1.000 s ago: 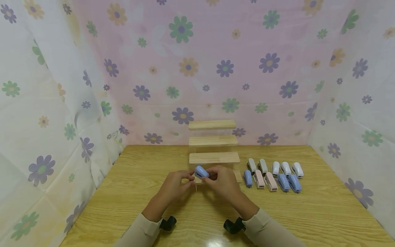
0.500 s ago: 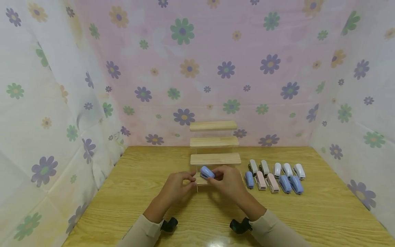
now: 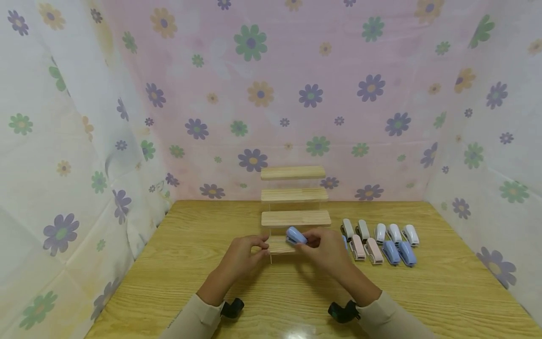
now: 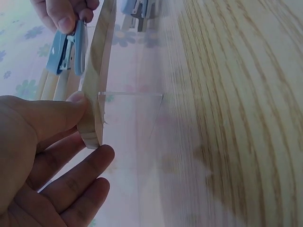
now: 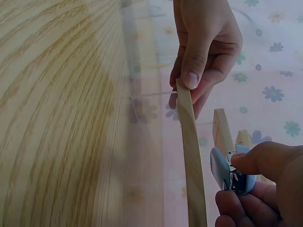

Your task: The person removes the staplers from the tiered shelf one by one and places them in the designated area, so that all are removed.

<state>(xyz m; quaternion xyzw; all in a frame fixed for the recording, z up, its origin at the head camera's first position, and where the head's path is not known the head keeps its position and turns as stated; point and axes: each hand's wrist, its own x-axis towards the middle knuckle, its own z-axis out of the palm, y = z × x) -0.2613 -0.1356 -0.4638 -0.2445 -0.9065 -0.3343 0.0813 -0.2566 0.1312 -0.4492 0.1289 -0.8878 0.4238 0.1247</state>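
Note:
In the head view, my right hand (image 3: 325, 247) pinches a small blue stapler (image 3: 296, 235) at its right end, just above the lowest board (image 3: 281, 246) of a stepped wooden shelf. My left hand (image 3: 245, 253) holds that board's left end. Seen from the left wrist, the thumb (image 4: 71, 106) lies on one face of the board (image 4: 94, 61) and fingers reach behind the other. From the right wrist, thumb and fingers squeeze the stapler (image 5: 219, 168), which looks apart from the board (image 5: 191, 156). The right hand hides part of the lowest board.
Three higher wooden boards (image 3: 295, 218) rise behind on clear supports. To the right lie grey staplers (image 3: 362, 230), white staplers (image 3: 394, 233), pink staplers (image 3: 374, 250) and blue staplers (image 3: 406, 254). A flowered cloth (image 3: 284, 94) surrounds the wooden table (image 3: 169, 282).
My right hand has moved to the right along the lowest board with the blue stapler, now partly covering a blue stapler on the table. The left hand keeps its place at the board's left end.

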